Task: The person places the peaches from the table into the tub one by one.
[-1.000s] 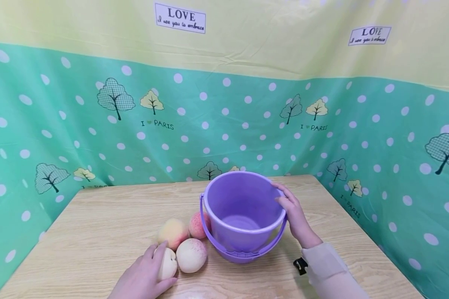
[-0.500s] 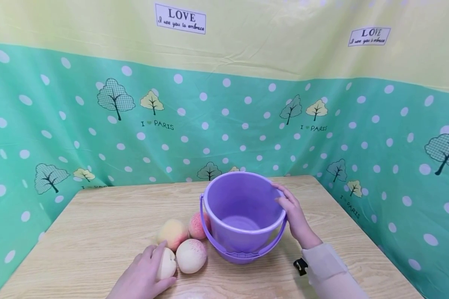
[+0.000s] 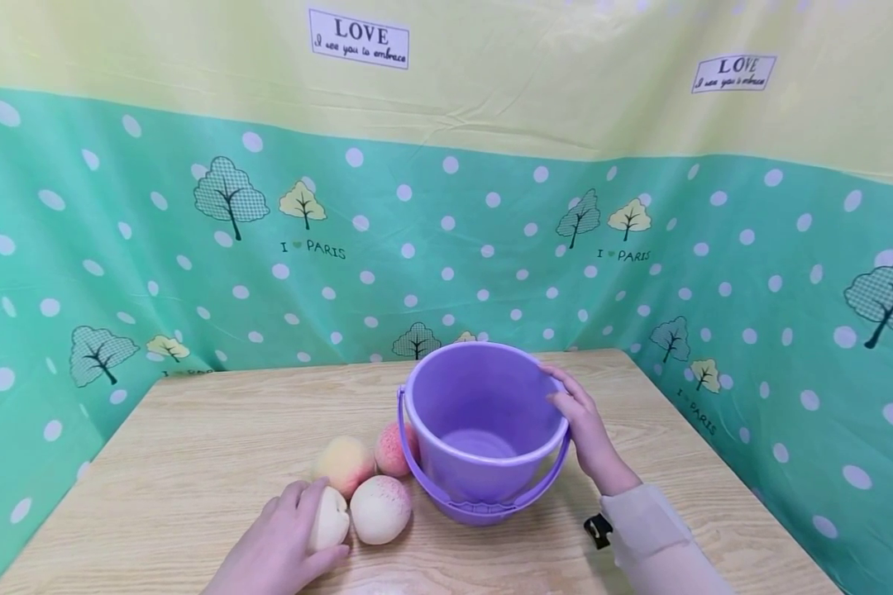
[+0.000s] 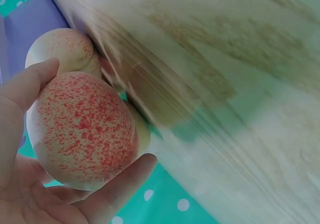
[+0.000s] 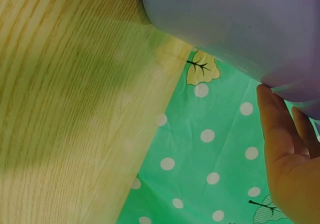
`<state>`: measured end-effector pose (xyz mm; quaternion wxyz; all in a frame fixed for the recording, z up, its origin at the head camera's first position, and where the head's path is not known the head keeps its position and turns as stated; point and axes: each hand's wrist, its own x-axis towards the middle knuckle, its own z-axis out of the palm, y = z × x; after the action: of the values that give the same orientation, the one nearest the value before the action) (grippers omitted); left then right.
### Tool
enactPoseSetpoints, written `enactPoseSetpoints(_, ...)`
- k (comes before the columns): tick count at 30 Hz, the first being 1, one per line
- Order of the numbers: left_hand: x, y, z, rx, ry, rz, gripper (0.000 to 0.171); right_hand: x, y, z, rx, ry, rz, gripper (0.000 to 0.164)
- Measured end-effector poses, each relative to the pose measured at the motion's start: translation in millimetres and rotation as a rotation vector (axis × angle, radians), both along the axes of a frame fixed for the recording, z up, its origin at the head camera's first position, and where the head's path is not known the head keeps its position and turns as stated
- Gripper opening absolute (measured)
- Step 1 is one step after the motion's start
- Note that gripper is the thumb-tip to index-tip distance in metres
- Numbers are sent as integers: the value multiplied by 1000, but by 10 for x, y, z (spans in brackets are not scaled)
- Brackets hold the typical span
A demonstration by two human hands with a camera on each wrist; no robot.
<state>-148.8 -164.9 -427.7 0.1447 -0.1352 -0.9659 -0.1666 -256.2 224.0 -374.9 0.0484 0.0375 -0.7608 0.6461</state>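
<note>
My left hand [image 3: 279, 537] holds a pale peach [image 3: 330, 521], with the thumb on its near side and the fingers over its far side. Red speckles cover the side of this peach [image 4: 87, 129] that faces the left wrist camera. Close to its right lies a white peach [image 3: 381, 510] with pink speckles. Behind them are a yellow-pink peach [image 3: 345, 464] and a redder peach [image 3: 393, 450]. The purple bucket [image 3: 461, 475] stands right of the fruit, tipped a little toward me, its inside bare. My right hand [image 3: 588, 426] grips its right rim, thumb over the edge.
The bucket's purple handle [image 3: 484, 506] hangs down in front. A small black object [image 3: 599, 530] shows beside the right sleeve. Green dotted cloth [image 3: 446, 273] hangs behind and along both sides of the wooden table [image 3: 193, 463].
My left hand has slid slightly left with the peach, opening a small gap to the speckled white one. The right hand and the bucket have stayed put.
</note>
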Motion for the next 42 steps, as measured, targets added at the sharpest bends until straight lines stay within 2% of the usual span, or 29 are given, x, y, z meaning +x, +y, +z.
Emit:
enactPoseSetpoints(17, 9, 0, 138, -31, 82, -4, 78, -4, 1, 4, -1, 3, 5, 54)
enactPoseSetpoints(31, -40, 38, 266, -50, 152, -28, 76, -7, -5, 7, -1, -5, 1, 53)
enactPoseSetpoints(42, -123, 98, 421, -65, 182, -49, 73, -4, 4, 31, -9, -13, -7, 53)
